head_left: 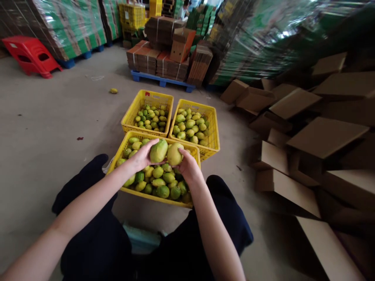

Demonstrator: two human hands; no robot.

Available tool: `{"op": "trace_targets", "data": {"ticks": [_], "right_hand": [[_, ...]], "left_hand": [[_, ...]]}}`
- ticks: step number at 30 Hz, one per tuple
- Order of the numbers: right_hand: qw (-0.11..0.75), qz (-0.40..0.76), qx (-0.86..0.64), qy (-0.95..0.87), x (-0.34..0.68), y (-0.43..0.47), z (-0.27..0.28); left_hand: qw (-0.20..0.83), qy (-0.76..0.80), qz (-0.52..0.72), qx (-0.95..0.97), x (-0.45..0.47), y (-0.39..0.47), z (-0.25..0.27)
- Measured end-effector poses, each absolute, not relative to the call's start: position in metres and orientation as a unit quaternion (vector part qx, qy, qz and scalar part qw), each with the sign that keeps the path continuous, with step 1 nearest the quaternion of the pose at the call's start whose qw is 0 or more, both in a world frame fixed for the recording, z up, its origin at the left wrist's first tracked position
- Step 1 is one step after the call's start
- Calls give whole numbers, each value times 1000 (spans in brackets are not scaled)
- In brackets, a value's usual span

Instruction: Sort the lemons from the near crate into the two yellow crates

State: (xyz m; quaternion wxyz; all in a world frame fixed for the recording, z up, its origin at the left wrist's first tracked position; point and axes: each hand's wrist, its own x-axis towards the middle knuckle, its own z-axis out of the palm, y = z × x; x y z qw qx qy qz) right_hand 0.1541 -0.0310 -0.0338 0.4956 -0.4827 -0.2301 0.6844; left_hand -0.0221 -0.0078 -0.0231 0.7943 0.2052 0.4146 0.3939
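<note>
Over the near yellow crate [158,199], my left hand [143,157] is closed around a green lemon [158,151]. My right hand [187,164] grips a yellower lemon [175,154] right beside it. Below both hands, green and yellow lemons [158,182] fill much of the near crate. Behind it stand two more yellow crates: the left one [129,117] holds smaller, greener fruit, and the right one [215,128] holds larger yellow-green lemons. My palms and some fingers are hidden by the fruit.
Loose cardboard boxes [328,136] are heaped along the right. Flattened cartons [146,58] are stacked on a blue pallet [162,81] ahead. A red stool [33,54] stands at far left, near wrapped pallets. One lemon [113,91] lies on the floor.
</note>
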Motion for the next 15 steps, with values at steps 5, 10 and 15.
{"op": "trace_targets", "data": {"ticks": [5, 10, 15], "right_hand": [[536, 697, -413, -237, 149, -32, -33], [573, 671, -399, -250, 148, -33, -33], [605, 476, -514, -378, 138, -31, -49]], "left_hand": [[786, 414, 415, 198, -22, -8, -19], [800, 349, 463, 155, -27, -7, -18], [836, 290, 443, 143, -16, -13, -24]]}}
